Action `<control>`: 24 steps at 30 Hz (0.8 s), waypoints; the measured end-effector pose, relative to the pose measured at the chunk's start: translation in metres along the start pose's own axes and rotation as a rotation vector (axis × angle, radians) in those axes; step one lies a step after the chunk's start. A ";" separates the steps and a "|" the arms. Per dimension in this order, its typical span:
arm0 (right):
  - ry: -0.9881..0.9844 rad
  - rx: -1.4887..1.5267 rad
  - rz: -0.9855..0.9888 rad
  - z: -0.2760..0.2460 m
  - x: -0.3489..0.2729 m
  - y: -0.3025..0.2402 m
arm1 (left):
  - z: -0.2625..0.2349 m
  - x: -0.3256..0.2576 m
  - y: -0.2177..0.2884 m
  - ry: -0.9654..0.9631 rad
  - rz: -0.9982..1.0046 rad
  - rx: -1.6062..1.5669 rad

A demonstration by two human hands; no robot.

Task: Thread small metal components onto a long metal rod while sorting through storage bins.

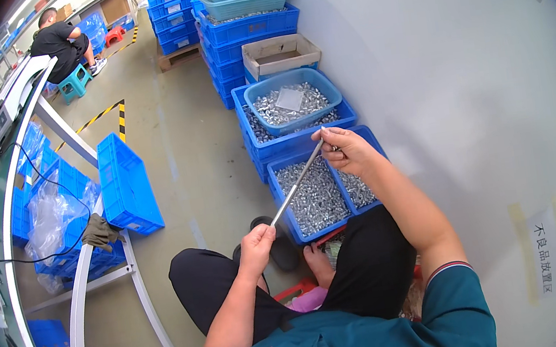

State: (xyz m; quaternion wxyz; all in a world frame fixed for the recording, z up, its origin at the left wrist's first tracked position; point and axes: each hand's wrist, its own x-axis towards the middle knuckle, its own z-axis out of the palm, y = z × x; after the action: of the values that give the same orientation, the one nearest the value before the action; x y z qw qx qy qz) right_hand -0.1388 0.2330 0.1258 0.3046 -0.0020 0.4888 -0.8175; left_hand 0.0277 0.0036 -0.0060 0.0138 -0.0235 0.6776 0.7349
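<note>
A thin, straight metal rod slants up and to the right over the parts bin. My left hand is closed around its lower end, above my left knee. At the upper end, the fingertips of my right hand pinch together right by the rod's tip. A small metal part shows among those right fingers; its exact shape is too small to tell. Directly below the rod stands a blue divided bin, with many small silvery metal pieces heaped in its compartments.
Beyond it, a light-blue tub of metal pieces sits in a blue crate. Stacked crates line the white wall. At left are a white-framed bench and a tilted blue crate. A person sits farther off.
</note>
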 end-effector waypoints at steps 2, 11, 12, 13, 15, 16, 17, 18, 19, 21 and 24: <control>0.006 0.031 -0.027 0.008 0.002 0.004 | 0.001 0.000 0.005 0.012 0.020 0.005; -0.162 -0.416 0.452 0.026 0.003 0.024 | 0.007 0.002 0.010 0.061 0.025 0.012; -0.113 -0.367 0.438 0.023 0.002 0.016 | 0.007 0.003 0.009 0.060 0.021 0.010; -0.087 -0.305 0.426 0.010 0.007 0.014 | 0.005 0.004 0.006 0.040 -0.036 -0.022; 0.021 -0.114 0.410 -0.010 0.011 0.008 | 0.004 0.007 0.004 0.017 -0.091 -0.057; 0.036 -0.001 0.390 -0.017 0.013 0.006 | 0.003 0.007 0.004 0.000 -0.111 -0.095; 0.055 0.113 0.367 -0.020 0.014 0.004 | 0.003 0.007 0.004 -0.021 -0.131 -0.133; 0.011 0.213 0.286 -0.024 0.016 0.001 | 0.002 0.006 0.004 -0.025 -0.132 -0.134; 0.081 0.212 0.223 -0.027 0.016 -0.002 | 0.002 0.005 0.004 -0.025 -0.151 -0.098; 0.168 0.231 0.160 -0.021 0.013 -0.008 | 0.000 0.003 0.005 -0.020 -0.168 -0.058; 0.168 0.263 0.125 -0.024 0.011 -0.011 | 0.001 0.001 0.006 -0.030 -0.153 -0.041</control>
State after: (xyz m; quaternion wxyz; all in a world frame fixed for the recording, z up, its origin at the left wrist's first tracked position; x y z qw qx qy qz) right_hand -0.1607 0.2502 0.1186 0.3105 0.1366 0.4003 -0.8513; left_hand 0.0260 0.0036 -0.0001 0.0795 -0.0646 0.6583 0.7458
